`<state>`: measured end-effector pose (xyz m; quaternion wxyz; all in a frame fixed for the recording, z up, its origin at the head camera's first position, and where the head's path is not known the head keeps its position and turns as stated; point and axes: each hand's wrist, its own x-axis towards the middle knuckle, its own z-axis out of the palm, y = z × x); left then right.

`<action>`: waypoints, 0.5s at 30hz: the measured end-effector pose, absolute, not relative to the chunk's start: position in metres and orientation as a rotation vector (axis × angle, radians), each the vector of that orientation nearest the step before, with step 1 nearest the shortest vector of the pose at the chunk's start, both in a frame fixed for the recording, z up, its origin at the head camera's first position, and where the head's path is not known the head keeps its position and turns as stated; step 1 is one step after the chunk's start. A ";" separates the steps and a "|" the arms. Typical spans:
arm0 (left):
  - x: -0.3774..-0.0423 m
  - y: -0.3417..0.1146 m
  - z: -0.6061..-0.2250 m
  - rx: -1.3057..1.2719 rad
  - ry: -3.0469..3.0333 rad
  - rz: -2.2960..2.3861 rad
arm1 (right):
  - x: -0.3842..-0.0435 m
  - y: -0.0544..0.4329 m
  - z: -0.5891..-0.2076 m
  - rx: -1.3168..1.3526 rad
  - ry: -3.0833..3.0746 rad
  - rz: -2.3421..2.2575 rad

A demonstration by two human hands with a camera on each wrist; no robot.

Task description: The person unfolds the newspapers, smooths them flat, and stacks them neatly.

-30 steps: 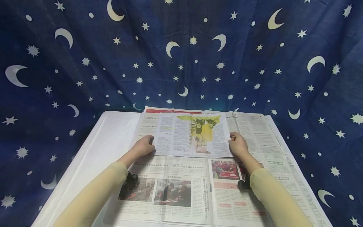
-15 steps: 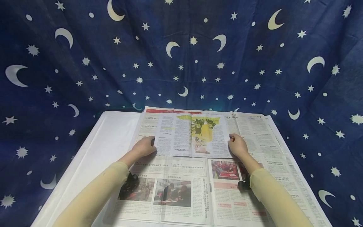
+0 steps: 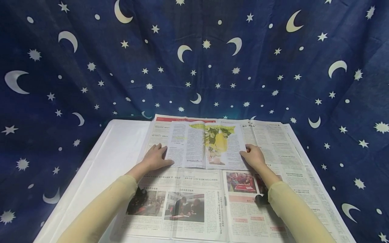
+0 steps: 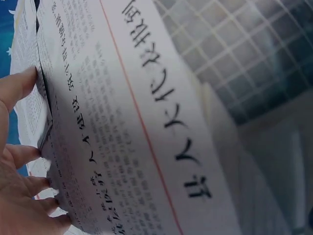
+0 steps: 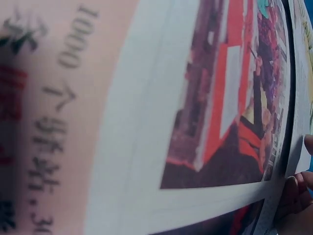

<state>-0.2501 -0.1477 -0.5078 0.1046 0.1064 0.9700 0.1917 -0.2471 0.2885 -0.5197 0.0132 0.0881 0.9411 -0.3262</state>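
Observation:
A small printed sheet [image 3: 194, 148] with a yellow and green picture lies across the upper middle of an opened newspaper [image 3: 200, 182], a crease down its centre. At its left edge my left hand [image 3: 155, 158] rests with fingers spread, the thumb stretched over the near left corner. In the left wrist view the fingertips [image 4: 30, 81] touch the paper's edge. My right hand [image 3: 254, 158] pinches the sheet's right edge, thumb on top. Curled right fingers [image 5: 292, 188] show at the edge in the right wrist view.
Under the newspaper is a white-covered table [image 3: 121, 135], bare on its left side. Behind it hangs a dark blue curtain [image 3: 170, 91] with moons and stars. Dark wrist-worn devices [image 3: 261, 199] sit low over the newspaper.
My left hand has let go of its pinch, spreading its fingers and moving its thumb onto the sheet. My right thumb has slid slightly inward. The sheet stays almost in place.

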 end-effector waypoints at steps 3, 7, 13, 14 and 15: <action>-0.250 -0.147 -0.510 0.333 2.868 0.547 | -0.245 0.289 -0.520 0.256 2.931 -1.005; -0.249 -0.147 -0.513 0.348 2.881 0.497 | -0.241 0.289 -0.519 0.232 2.951 -0.917; -0.250 -0.147 -0.513 0.319 2.869 0.504 | -0.235 0.288 -0.517 0.203 2.995 -0.728; -0.250 -0.147 -0.513 0.314 2.867 0.509 | -0.234 0.288 -0.517 0.195 2.999 -0.716; -0.250 -0.147 -0.513 0.311 2.866 0.515 | -0.234 0.289 -0.518 0.185 3.002 -0.703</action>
